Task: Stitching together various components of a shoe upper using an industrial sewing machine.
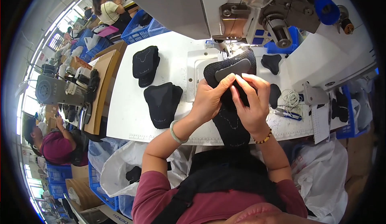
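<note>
Just in front of the needle area of a sewing machine (233, 20), my two hands meet over a dark, textured fabric piece (250, 57). A smooth grey patch (233, 70) lies on top of it. My left hand (210, 99) pinches the patch's near edge between thumb and fingers. Thumb and fingertips of my right hand (254, 97) close on the same edge, almost touching the left thumb. Beneath them, a black padded piece (231, 129) with pale stitch marks reaches over the table's front edge. My fingers hide part of the fabric.
Black padded pieces lie stacked at far left (145, 63) and nearer left (159, 103) on the white table (124, 115). Right of my hands are a small black piece (271, 63), coiled cord (291, 98) and a blue-handled tool (290, 114). White bags (120, 169) hang below; other people sit leftward.
</note>
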`<state>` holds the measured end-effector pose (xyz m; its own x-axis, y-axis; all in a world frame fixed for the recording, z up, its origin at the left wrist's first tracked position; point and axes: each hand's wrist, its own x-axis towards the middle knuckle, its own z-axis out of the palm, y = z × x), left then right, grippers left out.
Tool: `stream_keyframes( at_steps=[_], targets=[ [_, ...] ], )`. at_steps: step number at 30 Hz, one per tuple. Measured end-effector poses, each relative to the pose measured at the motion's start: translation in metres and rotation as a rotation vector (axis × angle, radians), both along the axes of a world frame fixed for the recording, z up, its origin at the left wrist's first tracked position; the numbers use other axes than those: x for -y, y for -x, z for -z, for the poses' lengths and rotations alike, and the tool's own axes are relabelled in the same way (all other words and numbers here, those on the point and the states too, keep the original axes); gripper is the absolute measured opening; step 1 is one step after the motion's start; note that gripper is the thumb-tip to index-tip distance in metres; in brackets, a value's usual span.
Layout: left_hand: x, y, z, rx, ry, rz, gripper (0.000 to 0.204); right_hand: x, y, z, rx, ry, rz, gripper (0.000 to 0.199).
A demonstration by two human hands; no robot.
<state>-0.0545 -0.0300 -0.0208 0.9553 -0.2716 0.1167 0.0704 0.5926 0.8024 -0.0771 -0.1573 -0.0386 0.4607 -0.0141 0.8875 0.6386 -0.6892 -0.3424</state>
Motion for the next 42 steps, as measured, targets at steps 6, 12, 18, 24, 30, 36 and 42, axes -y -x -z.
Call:
stream_keyframes(
  at_steps=[6,12,18,24,30,36,42],
  targets=[
    [0.002,0.000,-0.001,0.010,0.012,-0.002,0.013,-0.003,-0.001,0.004,-0.014,-0.023,-0.004,0.036],
    [0.001,-0.001,0.001,0.020,-0.010,-0.020,0.013,-0.006,-0.001,0.002,-0.009,-0.038,0.008,0.036],
    [-0.001,-0.002,0.002,0.034,-0.025,-0.031,0.013,-0.008,-0.002,0.003,-0.007,-0.045,0.008,0.036],
    [0.000,-0.002,0.004,0.036,-0.042,-0.051,0.014,-0.008,0.000,0.003,-0.001,-0.044,0.018,0.036],
    [-0.006,-0.002,-0.002,0.059,-0.149,-0.091,0.020,0.010,0.005,-0.001,0.042,-0.060,-0.052,0.029],
    [-0.005,-0.003,-0.014,0.118,-0.174,-0.145,0.020,0.056,-0.018,0.018,0.143,0.113,-0.023,0.048],
    [-0.003,0.001,-0.019,0.134,-0.133,-0.139,0.020,0.055,-0.023,0.008,0.170,0.308,-0.173,0.054]
  ],
)
